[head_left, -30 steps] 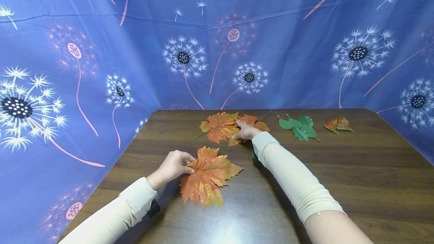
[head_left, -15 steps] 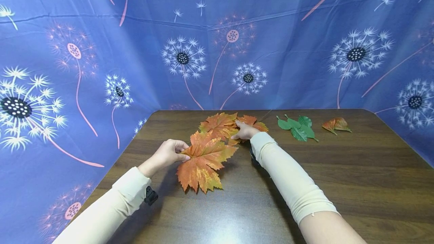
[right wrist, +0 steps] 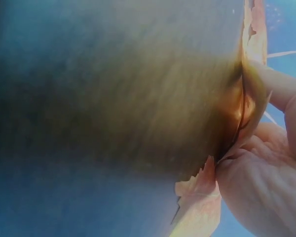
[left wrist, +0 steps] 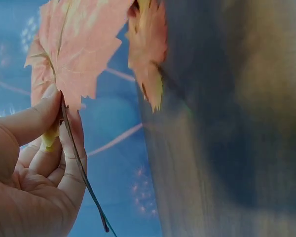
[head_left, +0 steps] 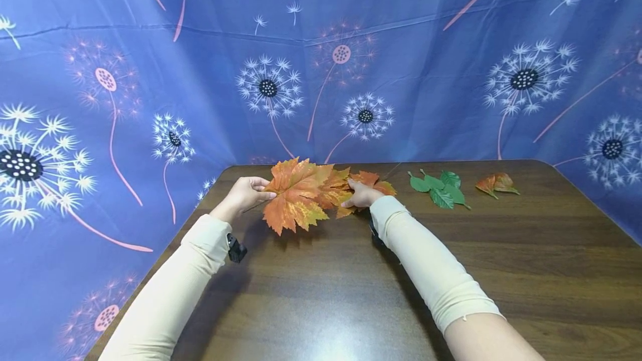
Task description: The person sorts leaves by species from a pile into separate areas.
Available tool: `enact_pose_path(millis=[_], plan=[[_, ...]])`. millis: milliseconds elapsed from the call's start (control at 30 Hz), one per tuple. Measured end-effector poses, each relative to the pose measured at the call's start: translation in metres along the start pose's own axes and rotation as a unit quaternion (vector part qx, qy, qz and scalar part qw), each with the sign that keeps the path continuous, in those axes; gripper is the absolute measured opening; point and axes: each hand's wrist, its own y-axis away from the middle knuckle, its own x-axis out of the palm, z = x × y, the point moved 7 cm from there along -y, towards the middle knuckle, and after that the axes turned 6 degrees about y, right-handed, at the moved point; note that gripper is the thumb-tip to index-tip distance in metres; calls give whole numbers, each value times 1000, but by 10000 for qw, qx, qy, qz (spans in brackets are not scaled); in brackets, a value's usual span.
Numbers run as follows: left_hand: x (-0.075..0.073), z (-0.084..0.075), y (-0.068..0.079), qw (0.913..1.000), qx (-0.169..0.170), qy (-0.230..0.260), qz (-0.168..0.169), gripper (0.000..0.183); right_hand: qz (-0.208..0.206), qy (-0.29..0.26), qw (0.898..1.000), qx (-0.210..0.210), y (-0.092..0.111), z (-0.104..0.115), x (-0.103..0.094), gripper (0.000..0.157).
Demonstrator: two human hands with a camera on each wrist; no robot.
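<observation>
My left hand (head_left: 243,196) pinches a large orange and yellow maple leaf (head_left: 293,194) where its stem (left wrist: 81,163) meets the blade. The leaf is held up over the table and partly covers another maple leaf (head_left: 333,188) behind it. At the back of the table, my right hand (head_left: 362,194) is on a further orange maple leaf (head_left: 386,186). In the right wrist view this leaf (right wrist: 251,106) bends up between the thumb (right wrist: 278,86) and the curled fingers, whose tips are partly hidden.
Several green leaves (head_left: 441,187) lie at the back, right of my right hand. Farther right are brownish-orange leaves (head_left: 497,184). Behind the wooden table (head_left: 501,261) hangs a blue dandelion-print curtain (head_left: 426,71).
My left hand has carried its maple leaf away from me and slightly left, until it overlaps the leaf at the back. The right hand has stayed in place on its leaf.
</observation>
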Motion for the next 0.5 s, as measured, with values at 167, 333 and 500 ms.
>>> enact_pose_path(millis=[167,333,500], plan=[[2,6,-24,9974,-248,676,64,36,-19,-11,10000,58,0,-2,0,88],[6,11,-44,9925,-442,1132,104,34,-49,40,10000,50,0,-1,-1,88],[7,18,-58,9878,-708,1386,32,33,-44,6,10000,24,0,-1,-1,87]])
